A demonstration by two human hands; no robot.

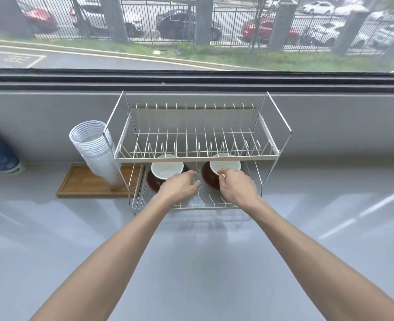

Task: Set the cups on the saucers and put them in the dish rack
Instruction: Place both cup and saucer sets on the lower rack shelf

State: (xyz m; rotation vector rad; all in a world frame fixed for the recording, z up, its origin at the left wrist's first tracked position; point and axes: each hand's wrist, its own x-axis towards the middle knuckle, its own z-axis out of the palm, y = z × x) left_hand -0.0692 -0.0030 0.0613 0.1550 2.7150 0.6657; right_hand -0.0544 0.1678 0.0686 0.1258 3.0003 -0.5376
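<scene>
- Our right hand (236, 188) pinches the right cup (225, 166); our left hand (179, 187) hovers spread.
- Beneath both: the dish rack (197, 156) on a glossy grey counter (191, 262).
- Beyond: a street-facing window (191, 31).

Soft window daylight, wide-angle edge distortion.

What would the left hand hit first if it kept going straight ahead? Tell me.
Probably the left white cup on its brown saucer; the left hand points at it, though depth is unclear.
</scene>
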